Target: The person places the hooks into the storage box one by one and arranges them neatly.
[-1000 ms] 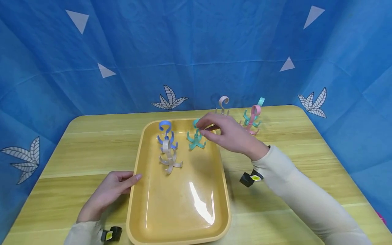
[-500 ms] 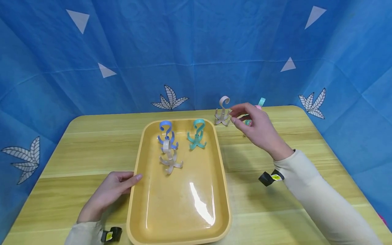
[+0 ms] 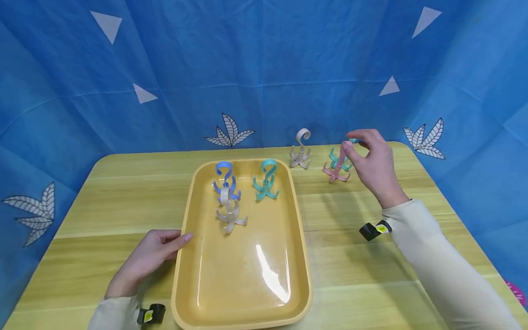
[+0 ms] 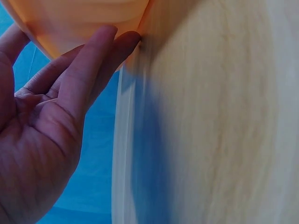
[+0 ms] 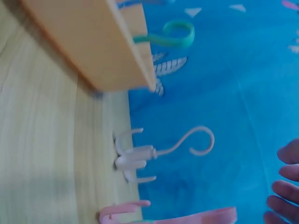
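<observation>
My left hand (image 3: 150, 254) grips the left rim of a yellow tray (image 3: 303, 256), thumb over the edge; in the left wrist view its fingers (image 4: 88, 65) lie against the tray's outside. My right hand (image 3: 375, 160) is at the top of a pink octopus-style hook (image 3: 336, 173), thumb and forefinger around its curl. In the right wrist view the fingertips (image 5: 285, 186) appear apart from the pink hook (image 5: 210, 216). Behind it stands a teal hook (image 3: 333, 160), partly hidden. Inside the tray stand a blue hook (image 3: 224, 184), a greyish-white hook (image 3: 231, 219) and a green hook (image 3: 266, 188).
Another whitish hook (image 3: 300, 158) stands upright on the wooden table (image 3: 350, 275), near the back edge and between the tray and the pink hook. A blue cloth (image 3: 264, 59) hangs behind the table and on both sides.
My right hand has left the green hook in the tray and moved right, past the whitish hook, to the pink hook's top. My left hand stays on the tray rim.
</observation>
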`<action>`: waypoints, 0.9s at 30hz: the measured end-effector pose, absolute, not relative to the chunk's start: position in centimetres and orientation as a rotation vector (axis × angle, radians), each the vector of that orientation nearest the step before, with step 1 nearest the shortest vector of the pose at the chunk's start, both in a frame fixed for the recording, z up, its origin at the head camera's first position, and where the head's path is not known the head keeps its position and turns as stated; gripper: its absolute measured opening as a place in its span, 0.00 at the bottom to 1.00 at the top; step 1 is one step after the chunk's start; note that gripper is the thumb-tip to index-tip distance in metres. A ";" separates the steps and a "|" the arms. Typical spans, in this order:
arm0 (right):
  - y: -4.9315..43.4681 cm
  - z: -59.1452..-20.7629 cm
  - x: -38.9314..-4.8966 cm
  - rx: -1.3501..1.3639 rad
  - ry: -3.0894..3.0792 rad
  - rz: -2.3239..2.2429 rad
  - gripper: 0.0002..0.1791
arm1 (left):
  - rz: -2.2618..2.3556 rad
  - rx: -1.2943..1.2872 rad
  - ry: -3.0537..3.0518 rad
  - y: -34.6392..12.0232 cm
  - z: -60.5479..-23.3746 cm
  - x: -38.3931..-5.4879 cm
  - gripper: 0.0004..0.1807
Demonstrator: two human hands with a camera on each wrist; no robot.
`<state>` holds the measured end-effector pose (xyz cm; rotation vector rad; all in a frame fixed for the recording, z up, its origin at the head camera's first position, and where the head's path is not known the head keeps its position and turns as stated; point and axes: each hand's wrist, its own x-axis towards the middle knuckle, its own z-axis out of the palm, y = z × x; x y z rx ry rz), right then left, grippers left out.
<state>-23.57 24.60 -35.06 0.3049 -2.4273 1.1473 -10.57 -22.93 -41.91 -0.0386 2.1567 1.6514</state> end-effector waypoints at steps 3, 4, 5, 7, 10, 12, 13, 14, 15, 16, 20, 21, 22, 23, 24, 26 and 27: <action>25.2 -35.6 -23.9 0.227 -2.417 1.181 0.17 | 1.644 -0.028 2.158 -23.0 -41.9 -10.6 0.30; 25.3 -35.7 -24.0 0.197 -2.419 1.203 0.18 | 1.642 -0.029 2.160 -23.0 -41.9 -10.6 0.30; 25.4 -35.8 -24.1 0.169 -2.421 1.225 0.18 | 1.641 -0.025 2.163 -23.0 -41.9 -10.6 0.30; 25.6 -35.9 -24.2 0.113 -2.429 1.264 0.20 | 1.630 -0.035 2.172 -22.9 -41.9 -10.6 0.30; 25.7 -36.0 -24.3 0.050 -2.448 1.294 0.22 | 1.621 -0.040 2.179 -23.0 -41.9 -10.6 0.30; 25.7 -36.2 -24.4 0.029 -2.460 1.290 0.22 | 1.621 -0.043 2.178 -23.0 -41.9 -10.6 0.29; 25.7 -36.2 -24.4 0.022 -2.467 1.284 0.22 | 1.622 -0.044 2.179 -23.0 -41.9 -10.6 0.29; 25.7 -36.3 -24.5 0.017 -2.472 1.283 0.22 | 1.626 -0.037 2.175 -23.0 -41.9 -10.6 0.30; 25.7 -36.4 -24.5 0.012 -2.477 1.282 0.23 | 1.631 -0.034 2.170 -23.1 -41.9 -10.6 0.30; 25.7 -36.6 -24.6 0.007 -2.483 1.280 0.23 | 1.636 -0.029 2.163 -23.1 -41.9 -10.6 0.30; 25.4 -37.1 -24.9 -0.028 -2.502 1.289 0.23 | 1.643 -0.028 2.152 -23.2 -42.0 -10.5 0.30; 25.3 -37.2 -25.1 -0.037 -2.502 1.292 0.22 | 1.641 -0.036 2.153 -23.2 -42.0 -10.5 0.30; 25.2 -37.3 -25.2 -0.049 -2.502 1.295 0.22 | 1.643 -0.043 2.150 -23.3 -42.0 -10.6 0.30; 25.2 -37.4 -25.3 -0.062 -2.501 1.297 0.21 | 1.642 -0.044 2.151 -23.3 -42.0 -10.5 0.30; 25.1 -37.5 -25.4 -0.074 -2.501 1.295 0.21 | 1.642 -0.046 2.150 -23.3 -42.0 -10.5 0.30; 25.0 -37.7 -25.5 -0.097 -2.503 1.288 0.21 | 1.647 -0.034 2.145 -23.3 -42.1 -10.5 0.30; 25.0 -37.8 -25.6 -0.107 -2.505 1.282 0.21 | 1.650 -0.034 2.141 -23.3 -42.1 -10.5 0.29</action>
